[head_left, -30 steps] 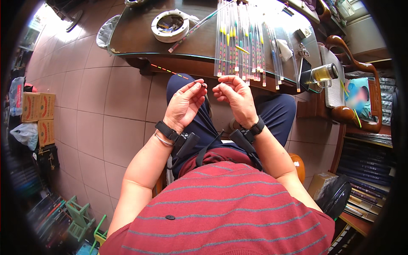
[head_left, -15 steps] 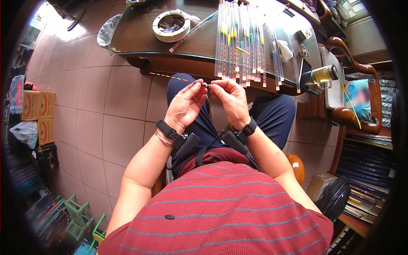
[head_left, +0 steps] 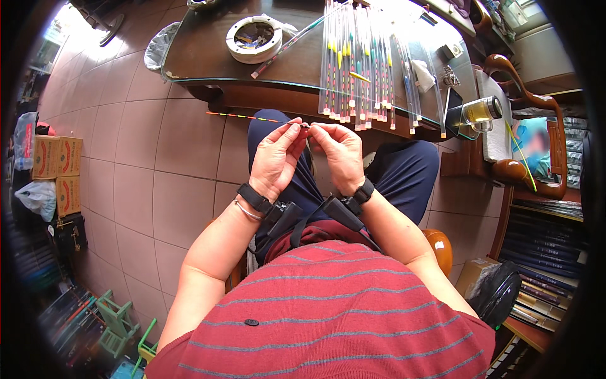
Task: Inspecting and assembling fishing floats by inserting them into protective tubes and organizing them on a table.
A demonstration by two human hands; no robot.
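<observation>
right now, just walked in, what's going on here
The person's left hand pinches a thin rod with coloured bands, its free end pointing out to the left. The right hand meets it at the other end; whatever it grips there is too small to tell. On the table ahead lie many clear tubes, with a round white container to their left.

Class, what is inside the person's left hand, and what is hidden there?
The left hand pinches a thin stick, its coloured striped part jutting out to the left. The hand covers the part within its grip, so its shape there cannot be seen.
</observation>
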